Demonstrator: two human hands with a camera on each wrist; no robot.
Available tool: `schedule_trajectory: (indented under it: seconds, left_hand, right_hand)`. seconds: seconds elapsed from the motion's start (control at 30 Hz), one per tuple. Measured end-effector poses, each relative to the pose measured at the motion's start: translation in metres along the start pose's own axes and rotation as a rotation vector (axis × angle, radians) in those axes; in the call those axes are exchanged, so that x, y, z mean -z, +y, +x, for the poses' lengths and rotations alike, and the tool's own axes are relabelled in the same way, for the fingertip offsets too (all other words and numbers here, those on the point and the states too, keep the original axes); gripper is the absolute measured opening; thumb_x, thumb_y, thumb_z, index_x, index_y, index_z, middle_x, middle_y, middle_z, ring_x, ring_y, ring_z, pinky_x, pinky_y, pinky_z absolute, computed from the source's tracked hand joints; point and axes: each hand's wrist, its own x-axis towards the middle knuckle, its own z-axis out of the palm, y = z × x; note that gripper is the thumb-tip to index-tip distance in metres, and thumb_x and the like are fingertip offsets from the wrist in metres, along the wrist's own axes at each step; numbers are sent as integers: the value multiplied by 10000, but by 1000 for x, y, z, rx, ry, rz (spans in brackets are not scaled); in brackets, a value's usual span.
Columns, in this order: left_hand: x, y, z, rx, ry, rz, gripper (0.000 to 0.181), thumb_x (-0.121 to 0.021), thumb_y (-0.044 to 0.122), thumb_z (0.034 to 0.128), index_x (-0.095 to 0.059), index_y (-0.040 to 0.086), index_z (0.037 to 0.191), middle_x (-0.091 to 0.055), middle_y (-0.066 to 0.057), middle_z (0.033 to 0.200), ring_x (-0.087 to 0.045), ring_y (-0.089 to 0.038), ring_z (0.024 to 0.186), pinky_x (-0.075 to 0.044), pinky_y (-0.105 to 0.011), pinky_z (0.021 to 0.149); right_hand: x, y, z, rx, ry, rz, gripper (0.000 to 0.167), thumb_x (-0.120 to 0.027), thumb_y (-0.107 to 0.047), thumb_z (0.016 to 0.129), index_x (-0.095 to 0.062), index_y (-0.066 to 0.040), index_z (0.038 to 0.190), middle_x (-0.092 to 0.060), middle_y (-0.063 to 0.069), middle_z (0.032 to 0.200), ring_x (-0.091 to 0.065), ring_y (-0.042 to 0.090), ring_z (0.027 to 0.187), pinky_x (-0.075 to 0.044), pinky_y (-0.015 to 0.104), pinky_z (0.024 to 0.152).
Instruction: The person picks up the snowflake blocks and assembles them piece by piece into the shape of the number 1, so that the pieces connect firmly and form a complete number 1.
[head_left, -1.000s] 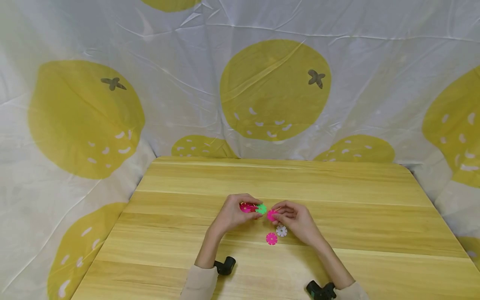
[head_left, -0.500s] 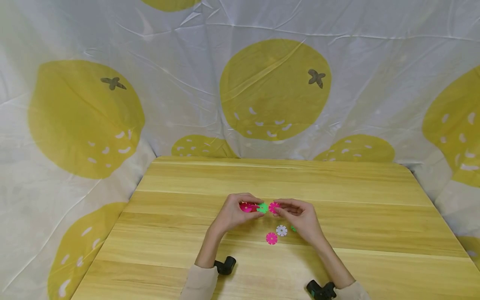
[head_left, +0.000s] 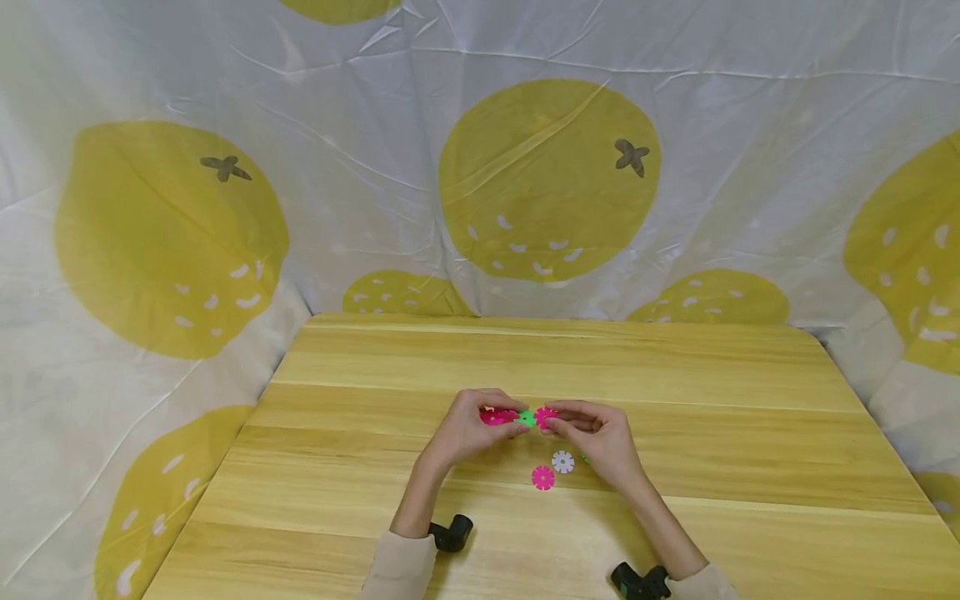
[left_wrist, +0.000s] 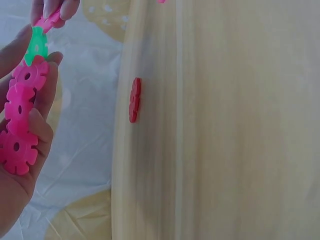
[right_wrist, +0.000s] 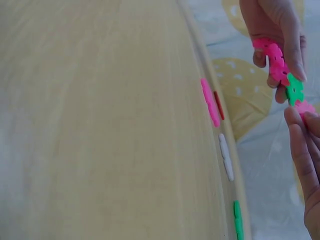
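Note:
Above the wooden table, my left hand [head_left: 467, 423] holds a chain of pink slotted plastic snowflake discs [left_wrist: 26, 89] between thumb and fingers. A green snowflake disc [left_wrist: 36, 44] sticks out at the chain's end, past the fingertips. My right hand [head_left: 606, 435] pinches one more pink snowflake disc [right_wrist: 305, 107] by thumb and fingers. Its edge meets the green disc's edge; whether their slots are locked together cannot be made out. Part of the chain is hidden behind the left fingers.
On the table [head_left: 360, 467] lie a loose pink disc [head_left: 543, 477], a white disc [head_left: 563, 462], a green disc [right_wrist: 238, 220] and a red disc [left_wrist: 135, 100]. Black cameras [head_left: 452, 533] sit at both wrists. Fruit-printed cloth [head_left: 360, 183] hangs behind the table.
My right hand has lifted its pink disc up and left, from just apart to meeting the green disc. The left hand has hardly moved. The loose discs have stayed put.

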Motion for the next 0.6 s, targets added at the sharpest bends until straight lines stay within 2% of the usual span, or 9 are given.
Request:
schedule_trajectory:
  seconds: [0.37, 0.6]
  left_hand:
    - [-1, 0, 0, 13, 5, -43, 217, -864, 172, 853, -826, 139, 1064, -776, 1, 975, -649, -147, 907, -535, -211, 734]
    - [-2, 2, 1, 10, 5, -89, 206, -861, 119, 846, -829, 117, 1049, -771, -50, 945, -627, -145, 822, -524, -194, 665]
  right_hand:
    - [-5, -2, 0, 17, 26, 29, 214, -725, 5, 937, -744, 92, 1132, -770, 260, 1047, -799, 222, 855, -603, 494, 796]
    - [-6, -5, -1, 34, 50, 40, 197, -736, 4, 929, -757, 103, 1097, -762, 281, 1033, -800, 232, 837, -617, 449, 780]
